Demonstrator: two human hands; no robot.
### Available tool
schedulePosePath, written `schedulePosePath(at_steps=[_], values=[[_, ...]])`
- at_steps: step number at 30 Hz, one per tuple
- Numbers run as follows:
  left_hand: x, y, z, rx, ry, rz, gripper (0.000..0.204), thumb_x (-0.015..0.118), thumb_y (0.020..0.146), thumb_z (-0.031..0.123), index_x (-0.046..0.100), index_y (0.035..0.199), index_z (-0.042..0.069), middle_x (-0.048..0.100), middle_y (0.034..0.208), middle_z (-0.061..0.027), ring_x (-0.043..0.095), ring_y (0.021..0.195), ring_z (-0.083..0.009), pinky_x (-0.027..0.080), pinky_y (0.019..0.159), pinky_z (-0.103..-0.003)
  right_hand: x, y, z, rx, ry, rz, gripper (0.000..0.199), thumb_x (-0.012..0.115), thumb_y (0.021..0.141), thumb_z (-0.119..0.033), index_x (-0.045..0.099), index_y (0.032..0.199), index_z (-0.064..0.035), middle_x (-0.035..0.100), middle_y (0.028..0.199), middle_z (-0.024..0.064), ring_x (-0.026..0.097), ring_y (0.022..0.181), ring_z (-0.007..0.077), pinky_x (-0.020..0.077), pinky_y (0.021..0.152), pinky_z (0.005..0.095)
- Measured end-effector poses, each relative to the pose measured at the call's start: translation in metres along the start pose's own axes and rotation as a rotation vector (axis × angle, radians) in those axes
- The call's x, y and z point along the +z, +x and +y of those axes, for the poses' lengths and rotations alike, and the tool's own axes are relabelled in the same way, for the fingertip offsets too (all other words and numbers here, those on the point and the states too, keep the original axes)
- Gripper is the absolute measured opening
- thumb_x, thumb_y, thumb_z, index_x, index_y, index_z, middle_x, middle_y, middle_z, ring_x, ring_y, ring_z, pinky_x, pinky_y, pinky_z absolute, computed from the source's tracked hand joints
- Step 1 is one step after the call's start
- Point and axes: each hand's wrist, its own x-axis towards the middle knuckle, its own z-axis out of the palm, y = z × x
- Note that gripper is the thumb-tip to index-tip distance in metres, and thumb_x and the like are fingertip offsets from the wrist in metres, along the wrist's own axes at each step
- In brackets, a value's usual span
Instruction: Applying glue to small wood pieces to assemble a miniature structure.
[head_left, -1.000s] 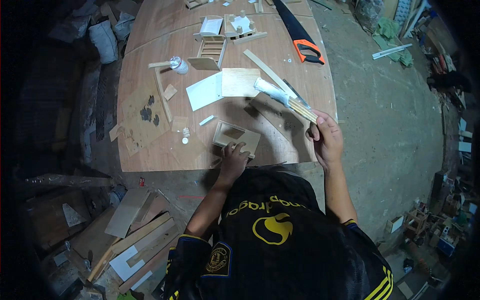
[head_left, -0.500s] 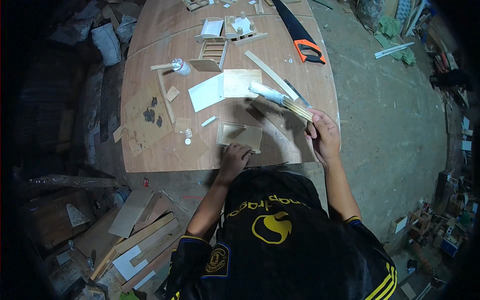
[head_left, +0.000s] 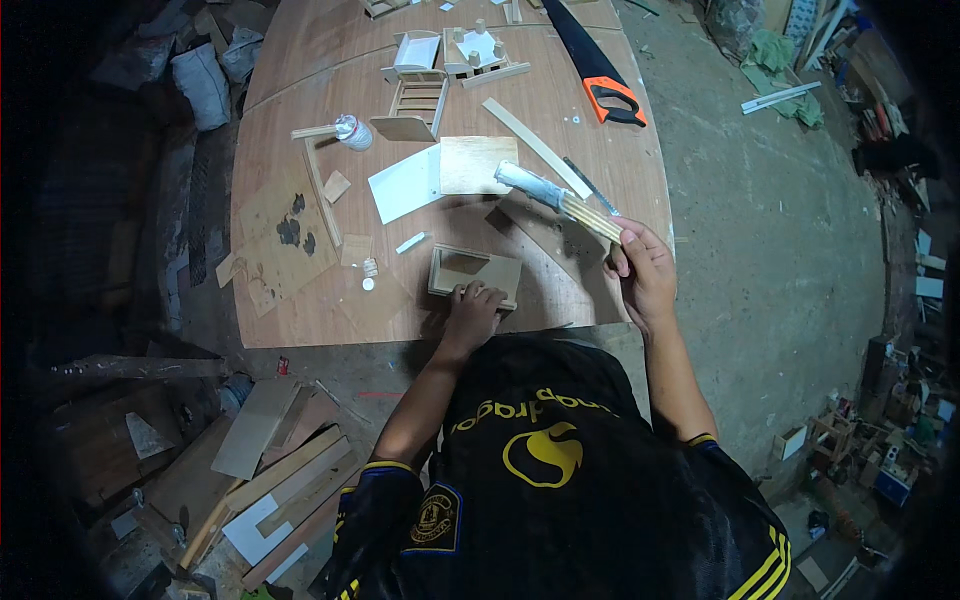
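Observation:
At the near edge of the table, my left hand (head_left: pixel 473 315) grips the near side of a small, shallow wooden box (head_left: pixel 508 273), its fingers curled over the rim. The box looks tilted, with its inside partly visible; my thumb is hidden. Held up at the right, my right hand (head_left: pixel 645 270) pinches the lower end of a bundle of thin wooden sticks (head_left: pixel 593 217). A crumpled white plastic wrapper (head_left: pixel 530 185) covers the bundle's far end. Beyond the box lie a pale wooden panel (head_left: pixel 480 165) and a white sheet (head_left: pixel 405 188).
An orange-handled saw (head_left: pixel 612 98) lies at the table's far right. Miniature wooden furniture (head_left: pixel 418 105) stands at the back. A white bottle (head_left: pixel 353 133) is near a thin wooden frame piece (head_left: pixel 322 190) at left. Stacked boards (head_left: pixel 280 500) lie on the floor, lower left.
My left hand has tipped the wooden box, so its side walls show more. My right hand keeps the stick bundle in nearly the same place. The whole view has shifted slightly.

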Motion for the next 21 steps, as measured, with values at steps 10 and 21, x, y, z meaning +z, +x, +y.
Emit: schedulePosePath(at_steps=[10,21], values=[[0.0041,0.0035,-0.0049,-0.010,0.009,-0.021,0.030,0.070,0.073,0.013,0.061,0.101,0.012,0.064,0.107,-0.0056,0.050,0.117,-0.0296,0.030,0.098,-0.049,-0.0064,-0.0012,0.0002,-0.013,0.053,-0.014,0.028,0.054,0.096,-0.014,0.058,0.115,0.0059,0.048,0.069,-0.0015,0.039,0.058,0.0057,0.0375,0.056,0.0233],[0.0046,0.0034,-0.0056,-0.068,0.011,-0.074,0.032,0.069,0.074,0.015,0.060,0.104,0.014,0.064,0.110,-0.0036,0.046,0.122,-0.0265,0.027,0.101,-0.049,-0.0041,-0.0034,-0.0019,0.003,0.015,0.010,0.028,0.052,0.096,-0.016,0.057,0.114,0.0042,0.046,0.067,-0.0028,0.039,0.058,0.0051,0.0375,0.057,0.0240]])
